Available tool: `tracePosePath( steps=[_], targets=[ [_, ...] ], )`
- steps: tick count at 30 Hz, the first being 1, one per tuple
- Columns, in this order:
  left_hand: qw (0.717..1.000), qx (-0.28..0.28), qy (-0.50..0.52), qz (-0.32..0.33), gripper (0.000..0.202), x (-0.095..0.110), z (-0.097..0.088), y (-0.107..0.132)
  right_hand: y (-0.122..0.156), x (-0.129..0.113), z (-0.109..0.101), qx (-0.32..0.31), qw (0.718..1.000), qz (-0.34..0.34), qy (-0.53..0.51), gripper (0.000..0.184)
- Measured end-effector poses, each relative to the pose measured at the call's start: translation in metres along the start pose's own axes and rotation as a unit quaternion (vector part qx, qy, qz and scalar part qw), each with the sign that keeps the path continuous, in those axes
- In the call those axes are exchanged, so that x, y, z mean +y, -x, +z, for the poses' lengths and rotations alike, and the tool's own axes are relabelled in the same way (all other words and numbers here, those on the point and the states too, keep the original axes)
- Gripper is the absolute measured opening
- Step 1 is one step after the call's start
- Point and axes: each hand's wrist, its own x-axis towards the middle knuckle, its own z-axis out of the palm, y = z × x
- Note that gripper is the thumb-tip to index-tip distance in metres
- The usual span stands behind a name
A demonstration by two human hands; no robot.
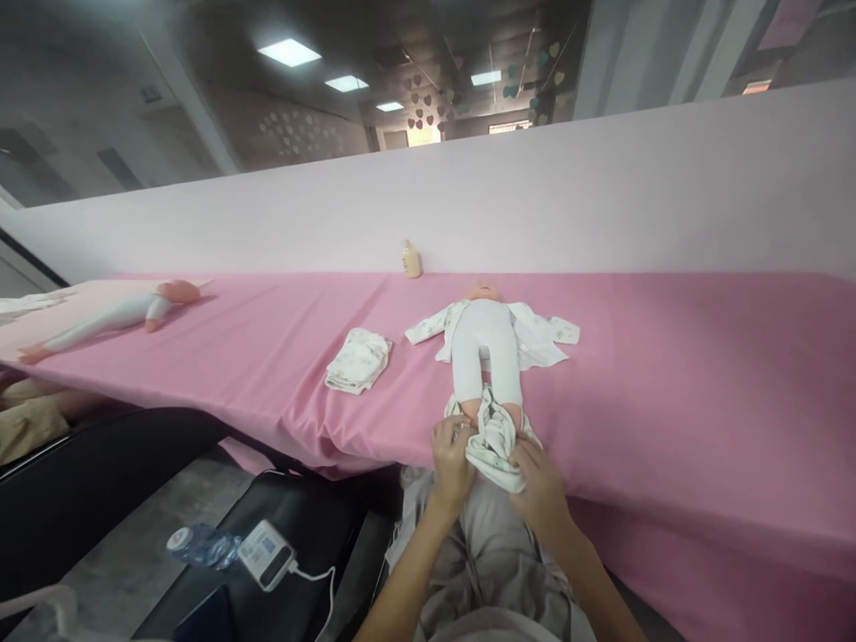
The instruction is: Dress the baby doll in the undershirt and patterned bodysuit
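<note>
A baby doll (pixel 486 332) with a white cloth body lies on its back, its feet toward me. Under and beside its torso spreads an open white patterned baby shirt (pixel 545 334). White baby pants (pixel 496 437) with a green print are bunched around the doll's lower legs and feet. My left hand (pixel 455 459) is closed on the left edge of the pants, close to one foot. On the other side, my right hand (pixel 539 481) pinches the pants' right edge. A folded patterned cloth (pixel 359 360) rests left of the doll.
A pink-covered table (pixel 669 383) runs along a white partition (pixel 602 196). Near the partition stands a yellowish bottle (pixel 410 259). Another doll (pixel 127 319) lies far left. Below, a black chair (pixel 294 517) holds a water bottle (pixel 204 546) and a white cabled device (pixel 267 555).
</note>
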Motion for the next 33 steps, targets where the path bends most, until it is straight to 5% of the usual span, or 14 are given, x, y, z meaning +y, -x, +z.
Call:
tracePosePath(
  steps=[4,10,17,23,27,31,33],
  targets=[
    [1.0,-0.005,0.008,-0.009,0.01,-0.007,-0.001,0.003,-0.003,-0.009,-0.001,-0.052,0.999,0.01,-0.001,0.019],
    [0.994,-0.019,-0.102,0.022,0.02,-0.012,-0.005,0.006,0.006,-0.014,-0.002,-0.122,0.991,-0.045,0.022,0.046],
    [0.978,-0.158,-0.12,0.065,0.011,0.002,-0.03,0.005,0.009,-0.01,-0.019,-0.135,0.99,-0.049,0.006,0.042],
    [0.984,-0.165,0.021,0.066,0.012,0.014,-0.055,0.008,0.004,-0.02,-0.036,-0.111,0.991,-0.047,-0.055,0.025],
    [0.972,-0.179,0.153,0.003,0.012,0.027,-0.072,0.001,0.0,-0.044,-0.059,-0.164,0.984,-0.034,-0.059,0.024],
    [0.947,-0.224,0.231,-0.022,0.034,0.045,-0.096,-0.008,-0.002,-0.072,-0.095,-0.19,0.978,-0.043,-0.079,0.014],
    [0.938,-0.226,0.259,-0.043,0.044,0.05,-0.106,-0.009,0.001,-0.083,-0.113,-0.19,0.975,-0.042,-0.104,0.024]
  ],
)
